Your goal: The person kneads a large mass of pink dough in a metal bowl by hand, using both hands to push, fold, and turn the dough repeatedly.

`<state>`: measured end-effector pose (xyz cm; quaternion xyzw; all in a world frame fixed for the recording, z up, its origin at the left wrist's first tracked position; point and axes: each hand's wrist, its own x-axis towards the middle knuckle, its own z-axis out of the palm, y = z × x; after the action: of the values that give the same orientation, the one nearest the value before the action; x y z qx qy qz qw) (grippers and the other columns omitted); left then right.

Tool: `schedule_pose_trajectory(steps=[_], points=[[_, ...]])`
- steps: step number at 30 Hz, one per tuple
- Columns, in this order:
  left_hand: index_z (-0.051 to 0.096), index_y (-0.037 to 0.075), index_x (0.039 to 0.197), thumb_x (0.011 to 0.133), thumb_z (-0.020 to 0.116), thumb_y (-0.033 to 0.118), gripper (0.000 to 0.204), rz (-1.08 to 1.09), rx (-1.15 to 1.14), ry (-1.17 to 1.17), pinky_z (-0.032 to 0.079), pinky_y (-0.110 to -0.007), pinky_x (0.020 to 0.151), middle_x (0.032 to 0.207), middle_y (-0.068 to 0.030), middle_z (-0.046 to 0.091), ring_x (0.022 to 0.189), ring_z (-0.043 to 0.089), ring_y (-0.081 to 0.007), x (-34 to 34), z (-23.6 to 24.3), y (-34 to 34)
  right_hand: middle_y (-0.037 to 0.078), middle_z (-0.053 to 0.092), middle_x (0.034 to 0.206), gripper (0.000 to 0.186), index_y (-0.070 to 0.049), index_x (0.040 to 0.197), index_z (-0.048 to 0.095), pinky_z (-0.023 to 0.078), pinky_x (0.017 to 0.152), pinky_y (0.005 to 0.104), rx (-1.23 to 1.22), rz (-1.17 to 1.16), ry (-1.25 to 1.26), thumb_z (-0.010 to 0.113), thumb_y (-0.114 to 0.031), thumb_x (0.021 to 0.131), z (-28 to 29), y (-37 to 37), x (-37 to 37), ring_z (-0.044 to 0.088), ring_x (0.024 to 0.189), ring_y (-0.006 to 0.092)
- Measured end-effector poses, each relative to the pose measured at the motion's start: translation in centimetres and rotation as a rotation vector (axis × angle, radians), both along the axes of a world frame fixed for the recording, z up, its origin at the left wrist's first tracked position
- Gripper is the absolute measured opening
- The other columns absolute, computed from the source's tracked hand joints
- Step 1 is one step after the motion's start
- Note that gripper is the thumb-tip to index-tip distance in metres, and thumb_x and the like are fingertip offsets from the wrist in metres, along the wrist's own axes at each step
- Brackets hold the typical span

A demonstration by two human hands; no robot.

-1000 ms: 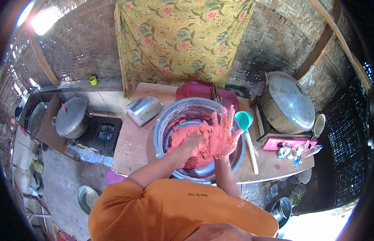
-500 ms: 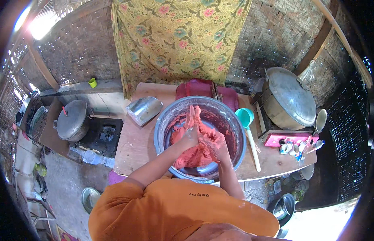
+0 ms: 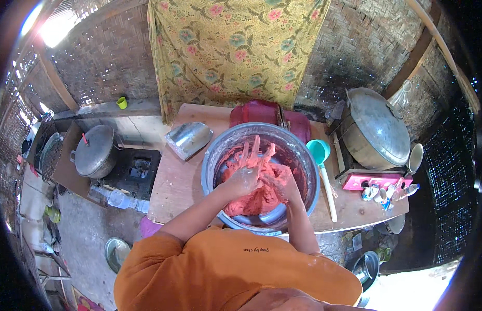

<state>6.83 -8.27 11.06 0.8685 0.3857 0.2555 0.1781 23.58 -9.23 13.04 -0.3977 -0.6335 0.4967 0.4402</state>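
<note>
A mass of moist, crumbly red dough [image 3: 256, 202] fills part of a large grey-blue basin [image 3: 209, 176], and red smears coat its inner wall. Over the dough, my left hand [image 3: 244, 179] is open, its dough-coated fingers spread and pointing to the far side. My right hand [image 3: 284, 184] is against the left one, its fingers curled round some of the red dough. Dough covers the fingertips of both hands and partly hides them.
Right of the basin lies a turquoise dipper [image 3: 319, 151] with a pale handle; a metal scoop [image 3: 189, 139] lies left. Behind is a maroon bag [image 3: 256, 113]. A big lidded pot [image 3: 376, 129] stands right, a smaller pot [image 3: 97, 150] beside a stove [image 3: 140, 168] left.
My left hand's fingers have spread further apart, and both hands have shifted slightly within the basin. The whole view has moved a little.
</note>
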Motion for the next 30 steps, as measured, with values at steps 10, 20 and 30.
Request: schedule_pose_trajectory(steps=[10,20,30], points=[[0.014,0.019,0.139,0.076,0.058,0.042,0.08,-0.201,-0.168,-0.12,0.017,-0.046,0.103,0.143,-0.0179,0.001,0.128,0.014,-0.038,-0.7,0.6,-0.6,-0.002,0.053,0.074,0.013,-0.002,0.083,0.058,0.032,0.048,0.0165,-0.123,-0.121,0.472,0.064,-0.012,0.077,1.5,1.5,1.0,0.043,0.057,0.0035],[0.023,0.031,0.136,0.079,0.036,0.065,0.068,-0.426,-1.252,-1.523,0.037,-0.051,0.092,0.139,-0.0149,0.025,0.116,0.039,-0.0388,-3.9,4.1,1.9,0.015,0.057,0.09,0.03,-0.001,0.096,0.057,0.043,0.076,0.0344,0.372,0.152,-1.158,0.06,-0.024,0.078,-6.9,2.5,2.0,0.054,0.08,0.0254],[0.006,0.031,0.139,0.078,0.033,0.067,0.075,-0.825,-1.482,-1.535,0.037,-0.04,0.092,0.142,-0.0155,0.017,0.112,0.045,-0.0265,1.4,4.5,0.6,0.007,0.055,0.105,0.043,-0.003,0.114,0.048,0.042,0.085,0.0309,-0.136,0.191,0.264,0.063,-0.024,0.08,-3.6,1.9,2.0,0.053,0.097,0.0178]])
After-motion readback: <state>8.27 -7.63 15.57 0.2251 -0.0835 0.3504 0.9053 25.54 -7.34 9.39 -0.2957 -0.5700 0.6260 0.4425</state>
